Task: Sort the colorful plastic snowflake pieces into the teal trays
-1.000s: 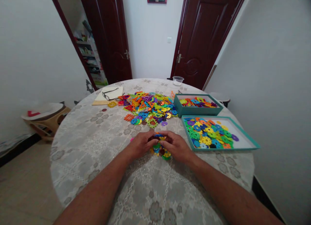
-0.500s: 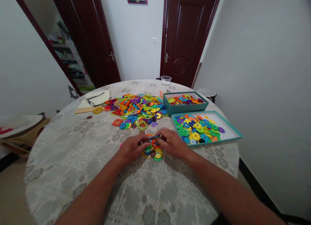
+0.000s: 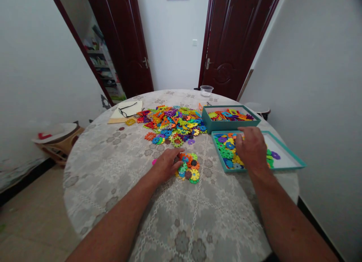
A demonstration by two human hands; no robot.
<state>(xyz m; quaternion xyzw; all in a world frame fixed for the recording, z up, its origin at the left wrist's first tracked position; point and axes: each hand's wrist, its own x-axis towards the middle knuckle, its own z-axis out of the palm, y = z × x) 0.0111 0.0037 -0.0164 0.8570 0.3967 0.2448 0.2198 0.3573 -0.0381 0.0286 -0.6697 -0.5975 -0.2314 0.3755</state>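
My left hand point(image 3: 166, 164) rests at the left edge of a small pile of colourful notched plastic discs point(image 3: 194, 174) on the tablecloth. Its thumb and fingers are apart, and I see nothing held between them. Over the shallow teal-rimmed tray point(image 3: 288, 159), my right hand point(image 3: 251, 147) reaches down with thumb and index finger apart. The other fingers curl out of sight, and nothing shows in that hand. Green, yellow, blue and purple notched discs point(image 3: 226, 152) lie in the tray, partly hidden by the right hand.
A large heap of interlocking plastic pieces point(image 3: 175, 122) spreads across the middle. Behind the tray stands a teal box point(image 3: 232, 124) with more pieces. Glasses point(image 3: 127, 110) lie on papers point(image 3: 115, 117) at the left. A clear plastic bowl point(image 3: 206, 90) sits at the far edge.
My hands were together over the small pile, handling a blue-and-yellow piece. My right hand has moved right to the tray, while the left stays by the pile. The view has shifted left.
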